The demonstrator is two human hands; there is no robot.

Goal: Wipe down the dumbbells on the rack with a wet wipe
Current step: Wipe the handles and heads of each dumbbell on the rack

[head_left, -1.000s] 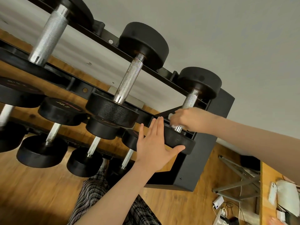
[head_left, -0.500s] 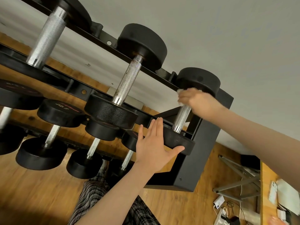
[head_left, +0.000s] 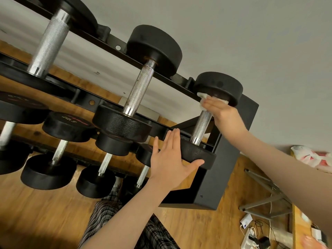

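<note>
Head cam is showing the rightmost dumbbell (head_left: 202, 123) sitting on the rack's (head_left: 231, 146) top tier. R hand (head_left: 222, 114) is clamping a white wet wipe (head_left: 204, 97) at the handle's far end, under the far head; fingers are curled, prob. around the bar. L hand (head_left: 168, 162) is lying flat on the near head, fingers straight and together, thumb out.

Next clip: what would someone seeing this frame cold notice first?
Most striking is the right hand pressing a white wet wipe against the top of the end dumbbell's handle, just under its far head. Below it, the left hand lies flat-fingered against that dumbbell's near head. To the left, more dumbbells fill the black rack in two tiers.
</note>
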